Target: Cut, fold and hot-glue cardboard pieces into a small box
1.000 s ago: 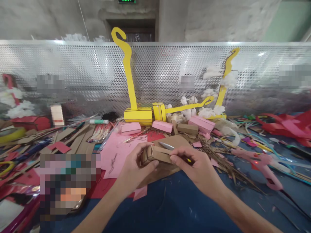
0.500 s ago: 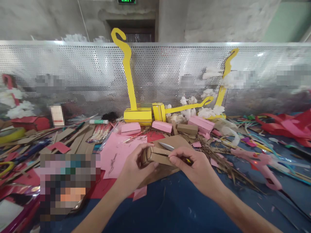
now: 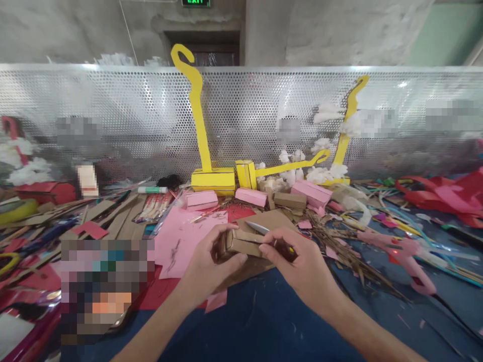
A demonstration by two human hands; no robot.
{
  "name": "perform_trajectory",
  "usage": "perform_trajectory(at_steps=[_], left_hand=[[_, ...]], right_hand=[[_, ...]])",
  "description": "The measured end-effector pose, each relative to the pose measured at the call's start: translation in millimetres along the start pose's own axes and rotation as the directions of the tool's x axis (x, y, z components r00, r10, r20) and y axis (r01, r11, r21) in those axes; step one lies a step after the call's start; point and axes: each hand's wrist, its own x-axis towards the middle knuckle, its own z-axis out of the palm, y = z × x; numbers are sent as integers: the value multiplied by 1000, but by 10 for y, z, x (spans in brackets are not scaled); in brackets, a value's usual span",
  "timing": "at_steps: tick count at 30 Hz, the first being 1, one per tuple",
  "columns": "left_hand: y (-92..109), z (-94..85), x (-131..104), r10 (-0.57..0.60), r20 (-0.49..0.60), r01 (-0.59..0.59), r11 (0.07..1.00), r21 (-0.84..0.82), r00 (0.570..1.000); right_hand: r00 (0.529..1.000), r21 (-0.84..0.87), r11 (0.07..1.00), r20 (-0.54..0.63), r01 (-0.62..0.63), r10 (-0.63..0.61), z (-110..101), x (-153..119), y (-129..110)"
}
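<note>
**Square it up before you squeeze: thoughts on that cardboard seam**

OK, going left to right. Just past the left fingers there's a pink paper sheet (image 3: 175, 254) lying flat. It's a bit close to the elbow room, so I'd nudge it out if it starts snagging.

The left hand (image 3: 217, 259) is curled round the near end of the small cardboard box (image 3: 247, 246), thumb along the front, fingers tucked behind. Good anchor. I'd go easy on the thumb though, since thin board like that probably dents fast.

So the box sits right between both sets of fingers, a bit tilted, with a dark gap running along its top. My guess is the step here is getting those panel edges to meet. Line them up at the left fingers first, then press toward the right.

Heads up: a pointed metal blade (image 3: 257, 228) lies just behind the right fingertips, on the brown cardboard sheet (image 3: 279, 218). Slide it away, seriously.

The right hand (image 3: 292, 251) has thumb and forefinger pinching the other end. Pinch level, don't twist, or the whole thing will likely skew.

Farther right of those fingers: loose brown strips (image 3: 350, 256), then a pink glue gun (image 3: 407, 254) with its red light glowing. Assume it's hot and watch that forearm.
</note>
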Motion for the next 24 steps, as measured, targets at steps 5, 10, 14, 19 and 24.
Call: perform_trajectory(at_steps=[5,10,14,19,24], left_hand=[[-21,20,-9,-31,-5,31,998,-54,1000],[53,47,-20,-171,-55,167,984,-68,984],[91,51,-18,-243,-43,236,963,-133,969],[109,41,-3,-244,-98,224,957,-184,965],[131,38,-2,-87,-119,71,989,-126,989]], right_hand=[[996,-38,996,-44,80,-82,58,-20,35],[969,-177,963,-106,201,-222,93,-32,106],[941,-289,911,-82,294,-329,58,-24,137],[893,-408,809,33,422,-450,10,-3,167],[816,-418,740,6,527,-577,33,22,161]])
